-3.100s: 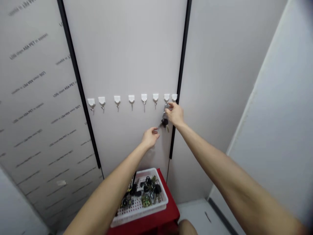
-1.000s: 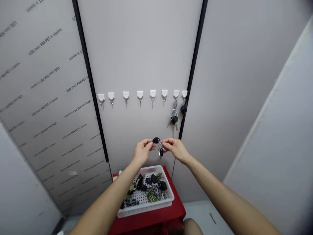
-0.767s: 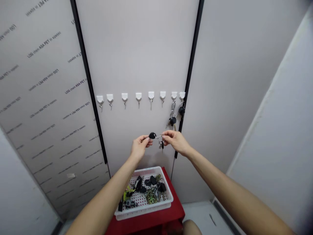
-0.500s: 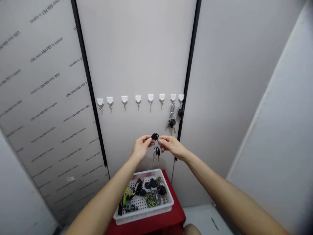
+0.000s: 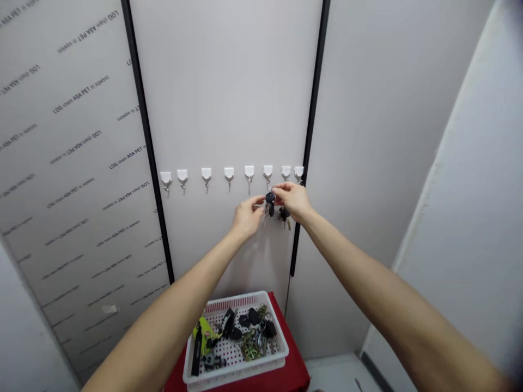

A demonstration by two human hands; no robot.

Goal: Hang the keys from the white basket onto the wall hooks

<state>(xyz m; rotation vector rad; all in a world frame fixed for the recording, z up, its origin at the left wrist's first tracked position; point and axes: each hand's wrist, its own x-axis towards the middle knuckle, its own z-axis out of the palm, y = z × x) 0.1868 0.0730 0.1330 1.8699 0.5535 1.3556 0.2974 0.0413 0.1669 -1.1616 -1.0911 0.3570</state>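
Observation:
A bunch of keys (image 5: 270,202) with black heads hangs just below the sixth white wall hook (image 5: 267,173) from the left. My right hand (image 5: 293,200) pinches its ring between thumb and fingertips, close under that hook; whether the ring touches the hook is too small to tell. On the left side, my left hand (image 5: 248,216) reaches to the keys with thumb and forefinger apart, its fingertips beside the black key head. Another key bunch (image 5: 284,214) hangs behind and below my right hand, which partly covers it and the two rightmost hooks.
Several more white hooks (image 5: 206,174) run in a row to the left, with nothing hanging on them. Below, a white plastic basket (image 5: 237,367) holds several keys and key fobs on a red-covered stand (image 5: 296,365). Black vertical strips (image 5: 149,136) border the wall panel.
Both hands have risen from above the basket to the hook row, carrying the keys up under the sixth hook. My left hand has loosened from the keys. The view has shifted slightly.

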